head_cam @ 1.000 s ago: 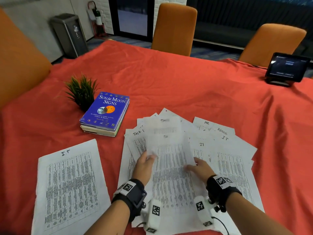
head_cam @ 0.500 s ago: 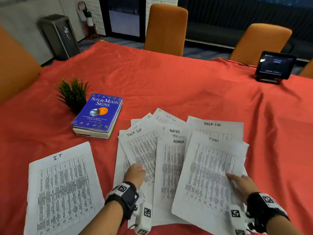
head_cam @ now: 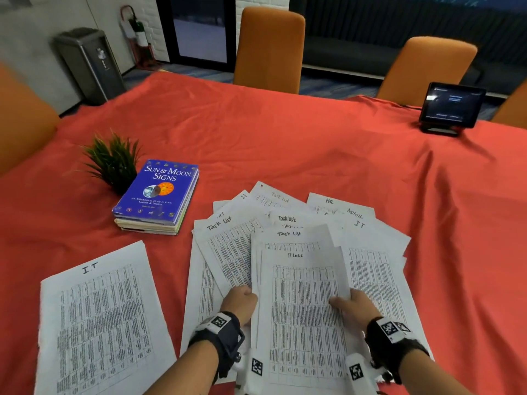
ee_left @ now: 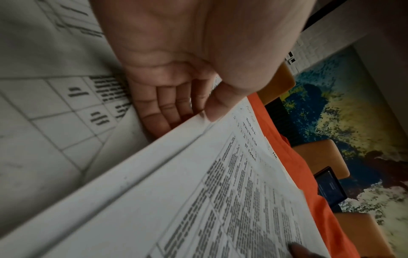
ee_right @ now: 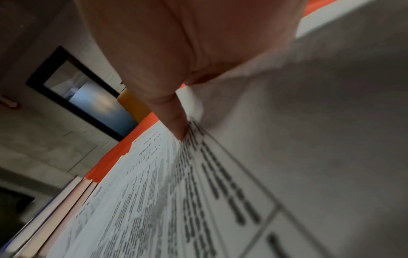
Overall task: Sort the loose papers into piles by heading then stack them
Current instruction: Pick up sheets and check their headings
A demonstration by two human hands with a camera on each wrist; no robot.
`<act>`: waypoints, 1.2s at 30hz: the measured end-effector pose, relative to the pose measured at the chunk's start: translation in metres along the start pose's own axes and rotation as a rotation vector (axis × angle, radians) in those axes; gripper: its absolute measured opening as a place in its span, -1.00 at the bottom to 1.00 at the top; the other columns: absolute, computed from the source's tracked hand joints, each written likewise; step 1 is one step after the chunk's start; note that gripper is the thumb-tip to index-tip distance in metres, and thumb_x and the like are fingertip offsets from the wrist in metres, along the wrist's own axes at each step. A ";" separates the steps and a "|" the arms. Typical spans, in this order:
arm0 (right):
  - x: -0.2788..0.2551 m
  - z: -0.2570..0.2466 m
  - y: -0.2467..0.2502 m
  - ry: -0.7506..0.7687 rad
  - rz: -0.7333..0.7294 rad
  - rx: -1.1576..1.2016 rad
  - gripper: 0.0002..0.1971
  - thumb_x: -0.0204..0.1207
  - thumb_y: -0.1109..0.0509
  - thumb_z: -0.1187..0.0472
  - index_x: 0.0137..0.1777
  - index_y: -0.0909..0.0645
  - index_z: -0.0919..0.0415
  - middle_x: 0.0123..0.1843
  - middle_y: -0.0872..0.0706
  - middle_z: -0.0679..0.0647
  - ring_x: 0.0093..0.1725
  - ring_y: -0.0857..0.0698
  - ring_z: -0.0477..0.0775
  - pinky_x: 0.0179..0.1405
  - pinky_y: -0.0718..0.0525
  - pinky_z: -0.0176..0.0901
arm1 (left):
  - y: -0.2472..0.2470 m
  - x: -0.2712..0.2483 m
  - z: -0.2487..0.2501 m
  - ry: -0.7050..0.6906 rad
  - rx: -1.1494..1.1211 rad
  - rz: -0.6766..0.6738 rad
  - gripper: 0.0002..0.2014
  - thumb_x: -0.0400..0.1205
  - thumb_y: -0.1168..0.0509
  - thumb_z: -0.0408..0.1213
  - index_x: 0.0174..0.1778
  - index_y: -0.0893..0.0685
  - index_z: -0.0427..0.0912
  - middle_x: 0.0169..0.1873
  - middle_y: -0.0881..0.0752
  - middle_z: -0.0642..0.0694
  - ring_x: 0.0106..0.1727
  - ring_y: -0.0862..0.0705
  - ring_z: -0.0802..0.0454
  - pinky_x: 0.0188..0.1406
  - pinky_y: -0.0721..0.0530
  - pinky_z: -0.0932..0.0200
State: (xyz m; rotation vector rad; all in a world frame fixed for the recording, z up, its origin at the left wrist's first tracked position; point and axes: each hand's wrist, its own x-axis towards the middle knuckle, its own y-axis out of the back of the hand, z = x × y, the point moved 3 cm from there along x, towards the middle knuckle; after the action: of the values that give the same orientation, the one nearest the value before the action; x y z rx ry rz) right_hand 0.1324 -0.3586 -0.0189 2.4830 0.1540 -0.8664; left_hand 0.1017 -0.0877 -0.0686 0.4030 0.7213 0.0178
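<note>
The fanned heap of white printed sheets (head_cam: 368, 252) under and beyond both hands remains unsorted; headings read Task List, HR, Admin, IT. One white sheet headed IT (head_cam: 99, 317) lies apart, left of the grip. The left hand (head_cam: 239, 303) and right hand (head_cam: 355, 307) pinch the top IT Logs sheet (head_cam: 305, 309) by its edges. In my judgement, sorting has barely begun.

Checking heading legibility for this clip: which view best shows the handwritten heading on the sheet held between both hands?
The head view. The top sheet, held by the left hand and right hand, faces that camera and reads roughly "IT Logs". The left wrist view shows the heading edge-on and tiny; the right wrist view shows only blurred, unreadable marks.
</note>
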 end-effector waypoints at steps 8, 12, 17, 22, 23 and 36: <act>0.007 -0.022 -0.027 0.130 0.045 -0.116 -0.67 0.56 -0.38 0.26 0.31 -0.53 0.31 -0.03 -0.72 0.07 -0.18 -0.64 -0.12 -0.38 -0.50 -0.33 | 0.001 -0.024 0.017 -0.195 -0.059 0.055 -0.65 0.63 -0.22 -0.41 0.31 -0.59 -0.02 0.15 -0.74 0.04 0.10 -0.72 0.04 0.13 -0.69 0.13; 0.009 -0.044 -0.004 0.203 0.153 0.154 -0.39 0.47 -0.51 0.28 0.48 -0.35 0.26 0.31 -0.59 0.14 0.13 -0.63 0.11 0.18 -0.59 -0.06 | 0.022 -0.036 0.040 -0.352 -0.196 0.100 -0.66 0.69 -0.21 -0.38 0.30 -0.57 0.10 0.21 -0.72 0.10 0.16 -0.69 0.15 0.13 -0.64 0.24; -0.016 -0.097 0.013 0.442 0.166 0.463 -0.82 0.54 -0.42 0.35 0.10 -0.67 0.15 0.09 -0.81 0.19 0.13 -0.77 0.23 0.30 -0.64 0.29 | 0.051 -0.052 0.075 -0.549 -0.374 0.194 -0.72 0.66 -0.24 -0.38 0.09 -0.61 0.16 0.04 -0.78 0.14 0.09 -0.70 0.10 0.19 -0.58 0.09; -0.074 -0.143 0.011 0.808 0.258 0.565 -0.80 0.64 -0.28 0.39 0.19 -0.61 0.25 -0.03 -0.82 -0.06 0.02 -0.77 -0.14 -0.02 -0.72 -0.33 | 0.075 -0.074 0.110 -0.792 -0.425 0.420 -0.56 0.68 -0.17 -0.15 0.48 -0.43 -0.17 0.34 -0.64 0.01 0.38 -0.59 0.22 0.42 -0.51 0.28; -0.079 -0.143 0.008 0.828 0.256 0.574 -0.79 0.64 -0.25 0.42 0.20 -0.60 0.25 -0.03 -0.83 -0.11 0.02 -0.76 -0.18 -0.02 -0.70 -0.37 | 0.077 -0.076 0.112 -0.807 -0.428 0.450 -0.57 0.69 -0.16 -0.14 0.48 -0.43 -0.15 0.35 -0.63 0.05 0.38 -0.57 0.28 0.40 -0.49 0.35; -0.064 -0.115 -0.031 0.694 0.163 0.479 -0.69 0.69 -0.21 0.34 0.39 -0.49 0.17 0.25 -0.72 0.03 0.29 -0.67 0.01 0.33 -0.62 0.07 | 0.076 -0.089 0.106 -0.800 -0.656 0.463 -0.77 0.75 -0.13 -0.34 0.22 -0.50 0.07 -0.08 -0.70 0.49 -0.01 -0.60 0.66 -0.02 -0.47 0.66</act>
State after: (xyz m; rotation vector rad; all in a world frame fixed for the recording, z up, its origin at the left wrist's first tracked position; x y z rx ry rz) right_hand 0.1375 -0.2714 0.0840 3.0962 -0.0313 0.0751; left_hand 0.1119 -0.0683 0.0880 -0.0799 -0.1964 0.4916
